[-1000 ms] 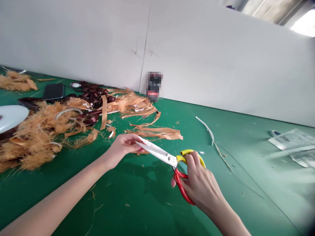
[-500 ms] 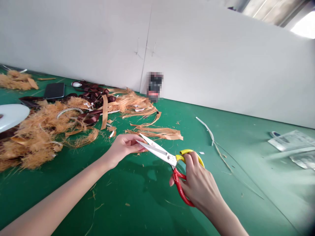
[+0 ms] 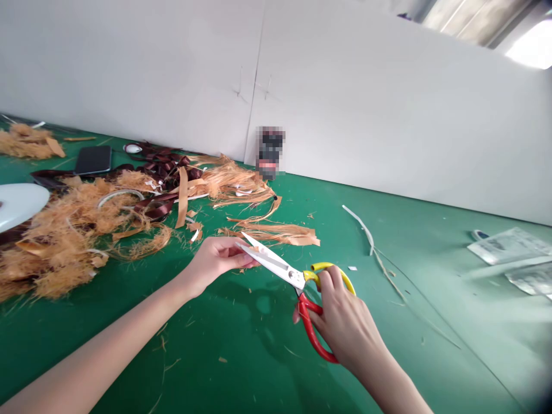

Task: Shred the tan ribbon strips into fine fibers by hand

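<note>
My right hand (image 3: pixel 345 313) grips a pair of scissors (image 3: pixel 276 265) by its red and yellow handles. The white blades are parted and point left, up to the fingers of my left hand (image 3: pixel 218 261). Those fingers are pinched together, and a bit of tan strip (image 3: pixel 255 249) shows between the blades beside them. Most of that strip is hidden by fingers and blades. Just behind the blades, a bundle of tan shredded strips (image 3: pixel 284 234) lies on the green tabletop (image 3: pixel 241 351).
At left lie a heap of frizzy tan fibre (image 3: pixel 64 230), dark brown ribbon (image 3: pixel 161 167), a dark phone-like slab (image 3: pixel 93 160) and a white disc (image 3: pixel 21 204). Clear plastic packets (image 3: pixel 509 244) lie at right. A pale wall (image 3: pixel 366 115) bounds the table behind, with a blurred-out object (image 3: pixel 270 152) against it.
The scissors and my right hand have shifted slightly left, so the blades reach further over my left fingertips. The tan strip shows more clearly between the blades.
</note>
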Available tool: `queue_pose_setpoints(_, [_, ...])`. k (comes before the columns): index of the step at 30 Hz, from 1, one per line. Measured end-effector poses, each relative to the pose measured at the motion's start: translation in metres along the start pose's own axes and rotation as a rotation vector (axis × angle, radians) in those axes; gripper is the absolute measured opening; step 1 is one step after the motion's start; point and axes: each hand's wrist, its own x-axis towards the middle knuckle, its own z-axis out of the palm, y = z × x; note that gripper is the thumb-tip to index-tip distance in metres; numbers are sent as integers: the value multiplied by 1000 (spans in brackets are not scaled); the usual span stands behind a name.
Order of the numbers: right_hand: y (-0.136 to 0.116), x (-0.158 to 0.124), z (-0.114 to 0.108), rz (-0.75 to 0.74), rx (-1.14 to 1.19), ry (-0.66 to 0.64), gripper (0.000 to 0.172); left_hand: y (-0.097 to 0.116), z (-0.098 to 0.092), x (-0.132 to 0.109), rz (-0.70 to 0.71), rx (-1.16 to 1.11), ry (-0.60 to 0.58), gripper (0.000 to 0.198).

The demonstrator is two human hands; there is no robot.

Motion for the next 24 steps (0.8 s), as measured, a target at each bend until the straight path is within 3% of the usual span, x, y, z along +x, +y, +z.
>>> queue_pose_setpoints(13, [-4,0,-7,21,34,-125,24,-2,-2,-1,4,-32,-18,14])
queue_pose_setpoints(24, [1,-4,-2,-4,51,-102,13,3,-1,-2,-26,31,-46,9])
